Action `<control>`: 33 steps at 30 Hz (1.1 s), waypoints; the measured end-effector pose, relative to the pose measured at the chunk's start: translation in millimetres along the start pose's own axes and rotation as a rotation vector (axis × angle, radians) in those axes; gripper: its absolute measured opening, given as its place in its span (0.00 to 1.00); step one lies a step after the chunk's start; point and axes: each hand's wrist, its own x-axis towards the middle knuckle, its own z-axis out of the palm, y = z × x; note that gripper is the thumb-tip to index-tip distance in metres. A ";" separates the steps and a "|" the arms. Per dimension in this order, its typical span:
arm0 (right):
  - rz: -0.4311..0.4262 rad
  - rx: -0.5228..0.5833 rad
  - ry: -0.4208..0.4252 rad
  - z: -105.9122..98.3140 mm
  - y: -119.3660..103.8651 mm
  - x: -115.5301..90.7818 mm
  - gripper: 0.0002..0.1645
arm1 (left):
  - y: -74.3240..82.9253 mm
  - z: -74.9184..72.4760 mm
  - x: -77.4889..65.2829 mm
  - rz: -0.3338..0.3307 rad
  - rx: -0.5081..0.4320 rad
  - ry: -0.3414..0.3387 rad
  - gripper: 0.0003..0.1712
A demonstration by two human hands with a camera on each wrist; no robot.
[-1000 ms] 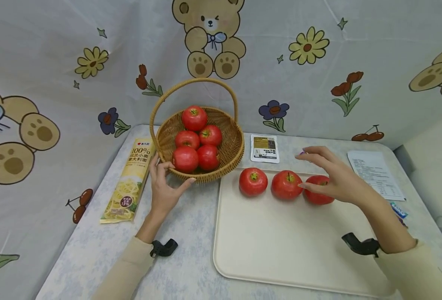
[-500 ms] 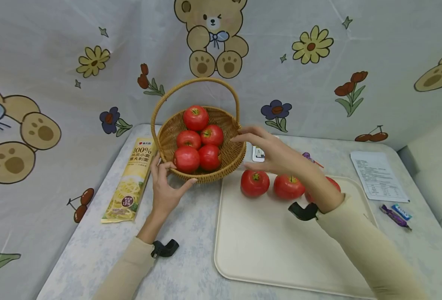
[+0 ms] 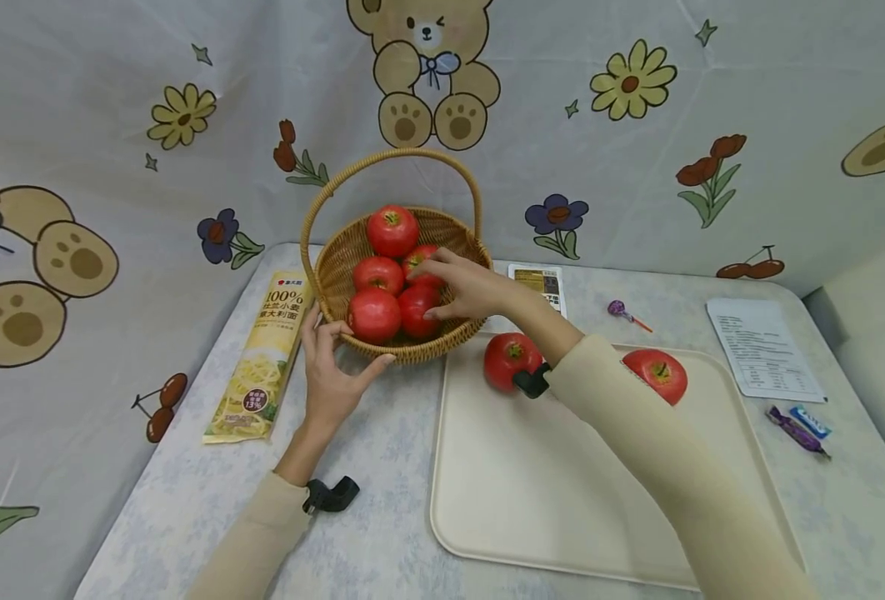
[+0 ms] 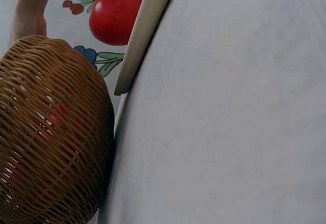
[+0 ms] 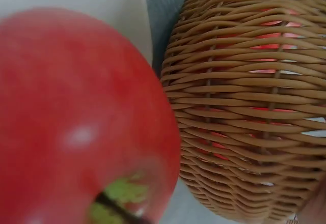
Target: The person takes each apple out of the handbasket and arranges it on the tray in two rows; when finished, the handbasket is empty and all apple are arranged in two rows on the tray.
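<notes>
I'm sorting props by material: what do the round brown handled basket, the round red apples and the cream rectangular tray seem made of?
Round brown handled basket: wicker or lookalike plastic, faintly glossy; interlaced strands show.
Round red apples: smooth, shiny skin, showing a highlight; real fruit or plastic, unclear.
Cream rectangular tray: probably plastic, matte, judging by its even colour and rounded corners.

Beside the left hand, the basket is honey-brown wicker weave; the apples by the right hand are red. Left of the left hand, a yellow packet bears dark lettering and a maroon disc. Right of that hand, the tray is plain cream. Beneath both, the counter is white mottled with pale blue; beyond them, grey-white cloth shows tan bears, yellow daisies and red tulips.
</notes>
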 end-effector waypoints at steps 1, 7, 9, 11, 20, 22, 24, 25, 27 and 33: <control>0.018 -0.009 -0.027 0.3 1.3 4.2 0.36 | -0.5 0.0 0.4 0.002 -0.001 0.000 0.32; 0.084 -0.045 -0.163 2.6 2.7 21.5 0.38 | -0.8 -0.6 1.0 0.023 0.007 0.001 0.33; 0.097 -0.053 -0.198 4.5 2.9 24.8 0.37 | 0.5 -0.7 1.2 0.031 0.007 0.001 0.33; 0.106 -0.056 -0.227 6.7 3.5 27.3 0.37 | 1.3 -0.5 1.5 0.036 0.011 -0.001 0.33; 0.103 -0.031 -0.246 14.2 6.4 32.5 0.38 | -27.5 6.0 0.6 0.037 0.035 -0.002 0.36; 0.089 -0.028 -0.244 15.0 7.5 32.9 0.37 | -33.4 6.5 -0.1 0.046 0.037 -0.003 0.36; 0.071 -0.030 -0.237 16.1 9.3 33.4 0.37 | -36.4 6.5 -0.4 0.055 0.043 -0.002 0.37; 0.061 -0.029 -0.232 16.3 9.9 33.6 0.36 | -37.1 6.4 -0.3 0.061 0.044 -0.003 0.37; 0.037 -0.029 -0.222 16.7 11.6 34.1 0.36 | -37.8 6.3 -0.7 0.066 0.048 -0.001 0.37; 0.000 -0.035 -0.209 16.7 12.3 34.2 0.36 | -38.6 5.6 -1.6 0.059 0.073 0.002 0.37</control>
